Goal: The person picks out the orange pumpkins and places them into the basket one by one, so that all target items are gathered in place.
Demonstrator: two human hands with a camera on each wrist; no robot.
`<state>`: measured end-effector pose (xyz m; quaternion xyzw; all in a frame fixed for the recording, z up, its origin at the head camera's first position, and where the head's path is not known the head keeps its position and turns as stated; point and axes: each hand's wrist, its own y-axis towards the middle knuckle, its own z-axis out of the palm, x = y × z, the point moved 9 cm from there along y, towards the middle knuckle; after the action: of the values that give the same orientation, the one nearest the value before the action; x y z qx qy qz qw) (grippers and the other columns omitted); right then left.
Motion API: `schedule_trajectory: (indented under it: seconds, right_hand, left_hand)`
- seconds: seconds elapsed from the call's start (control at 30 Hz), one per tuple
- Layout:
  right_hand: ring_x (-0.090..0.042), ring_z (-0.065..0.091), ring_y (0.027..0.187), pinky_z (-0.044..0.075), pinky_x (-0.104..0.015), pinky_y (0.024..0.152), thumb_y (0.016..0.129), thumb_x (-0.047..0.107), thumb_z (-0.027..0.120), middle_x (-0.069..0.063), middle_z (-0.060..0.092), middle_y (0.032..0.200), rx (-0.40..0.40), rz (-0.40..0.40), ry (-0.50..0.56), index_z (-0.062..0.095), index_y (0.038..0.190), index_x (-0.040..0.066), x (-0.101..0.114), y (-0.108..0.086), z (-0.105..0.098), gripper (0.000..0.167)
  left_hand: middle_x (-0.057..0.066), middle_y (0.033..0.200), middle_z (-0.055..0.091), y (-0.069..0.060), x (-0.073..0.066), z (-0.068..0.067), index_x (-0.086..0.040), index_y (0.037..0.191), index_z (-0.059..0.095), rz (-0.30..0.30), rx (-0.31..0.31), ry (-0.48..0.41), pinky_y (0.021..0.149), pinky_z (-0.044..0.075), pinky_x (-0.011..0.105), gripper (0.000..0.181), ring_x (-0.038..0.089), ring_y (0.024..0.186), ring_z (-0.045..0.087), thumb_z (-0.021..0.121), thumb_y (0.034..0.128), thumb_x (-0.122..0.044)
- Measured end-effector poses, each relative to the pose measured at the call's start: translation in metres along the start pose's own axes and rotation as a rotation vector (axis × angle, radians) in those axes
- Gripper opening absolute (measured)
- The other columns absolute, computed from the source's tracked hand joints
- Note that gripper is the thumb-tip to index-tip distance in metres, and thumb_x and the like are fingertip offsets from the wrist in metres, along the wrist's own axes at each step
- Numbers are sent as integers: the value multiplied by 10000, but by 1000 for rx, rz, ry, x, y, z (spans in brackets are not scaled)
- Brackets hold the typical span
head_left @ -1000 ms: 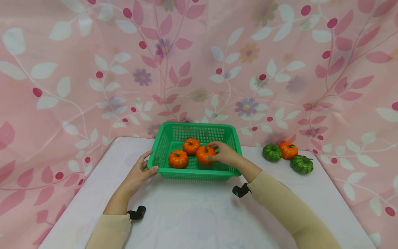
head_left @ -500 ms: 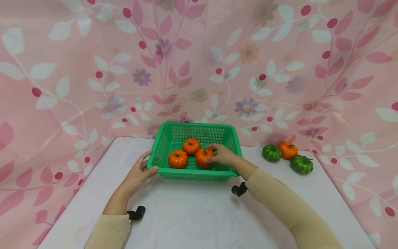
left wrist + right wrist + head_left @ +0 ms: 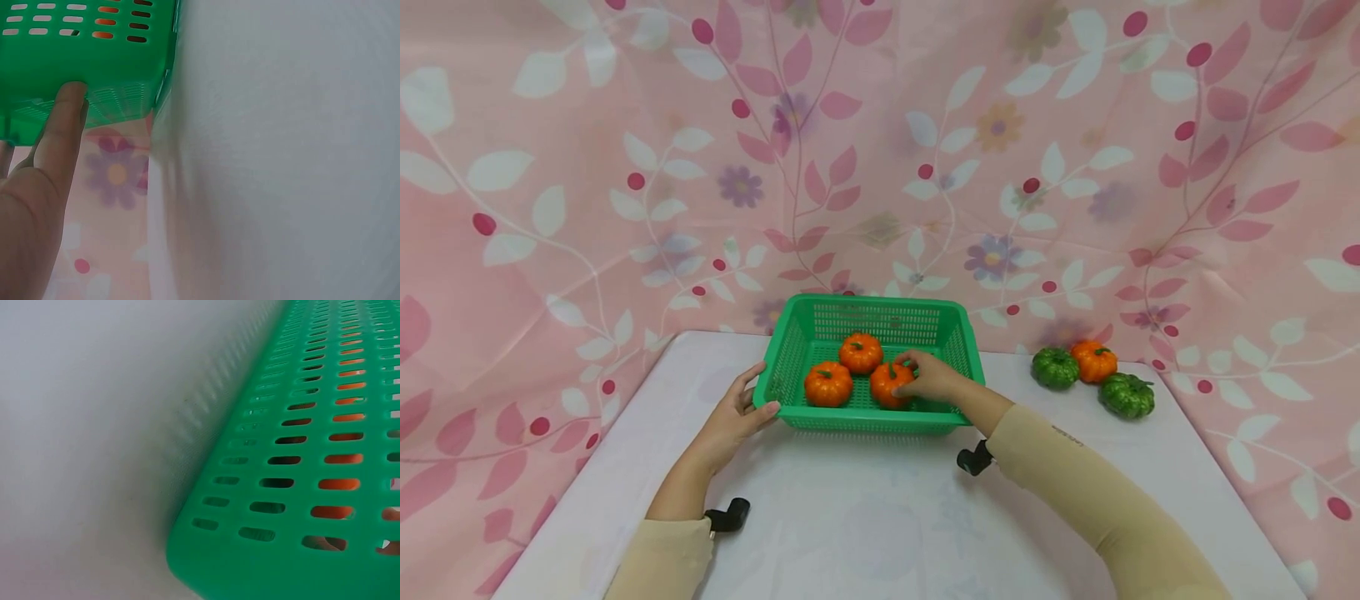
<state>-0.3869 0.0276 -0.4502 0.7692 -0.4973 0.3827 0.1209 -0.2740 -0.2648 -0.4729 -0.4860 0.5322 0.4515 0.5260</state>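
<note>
A green plastic basket (image 3: 872,414) with slotted walls stands at the back of the table. My left hand (image 3: 727,427) holds its front left corner, thumb at the front and fingers along the left side. In the left wrist view the thumb (image 3: 62,128) lies straight against the outer wall. Inside the basket, my right hand (image 3: 936,379) grips a small orange pumpkin (image 3: 886,385) from its right side. Two more orange pumpkins sit to its left, a front pumpkin (image 3: 828,385) and a back pumpkin (image 3: 861,354). The basket wall (image 3: 300,462) mostly hides the right hand in the right wrist view.
To the right of the basket are a green pumpkin (image 3: 1056,368), an orange pumpkin (image 3: 1093,362) and another green pumpkin (image 3: 1127,396) on the white-covered table (image 3: 865,517). A pink floral cloth (image 3: 880,167) hangs right behind the table.
My right hand and the gripped pumpkin have come down slightly and a little to the left, onto or near the basket floor. The left hand stays at the corner.
</note>
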Motion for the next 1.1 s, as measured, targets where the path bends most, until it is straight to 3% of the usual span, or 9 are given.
schedule_trajectory:
  seconds: [0.13,0.4,0.8,0.93,1.1]
  right_hand:
    - [-317,540,1172,511,-453,963,868,231,809,-146,540,1323,-1,10,27,550,1387,131,-1,0,0,589]
    - [-249,610,935,569,-326,767,904,145,761,-177,532,1283,19,13,93,562,1359,97,0,-1,2,498]
    - [-244,608,845,566,-359,762,909,161,758,-175,528,1270,29,11,88,563,1358,98,0,-1,1,493]
    - [-242,609,851,567,-357,759,908,152,758,-180,531,1267,26,7,88,564,1357,91,1,-2,1,492]
    - [-278,616,995,563,-369,819,910,164,758,-191,529,1320,11,-5,66,559,1372,84,2,-2,-1,509]
  left_hand:
    - [247,1589,245,0,0,0,-243,1623,83,-3,-4,-3,1040,474,401,876,430,1354,416,673,980,-164]
    - [246,1578,267,0,2,0,-239,1623,93,-6,-6,-14,1052,458,440,869,417,1343,431,671,980,-151]
    - [247,1578,269,-1,-1,0,-237,1623,90,-7,-7,-8,1032,480,391,871,416,1338,440,671,980,-148]
    - [247,1573,276,-1,-1,0,-233,1622,93,-4,-8,-3,1027,484,393,870,377,1312,476,674,979,-155]
    - [242,1570,285,0,0,-1,-231,1620,101,1,-11,-3,1018,493,370,858,363,1306,481,667,982,-145]
